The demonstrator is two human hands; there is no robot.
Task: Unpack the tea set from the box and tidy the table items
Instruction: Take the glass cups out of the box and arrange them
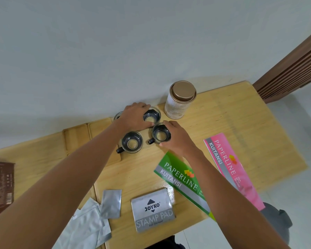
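Observation:
Several small glass tea cups with black holders stand close together at the far side of the wooden table (241, 123). My left hand (133, 116) grips the far cup (151, 115) by its side. My right hand (178, 139) holds the cup (160, 135) just in front of it. A third cup (131, 143), with its black handle pointing toward me, stands free to the left. A fourth cup (118, 115) peeks out behind my left hand, mostly hidden.
A cream tin with a bronze lid (180, 99) stands right of the cups. Green (180, 177) and pink (230, 166) receipt books, a stamp pad tin (153, 209) and several silver sachets (97, 216) lie nearer me. A brown pouch (0, 186) lies far left. Wooden coasters (77, 135) lie left of the cups.

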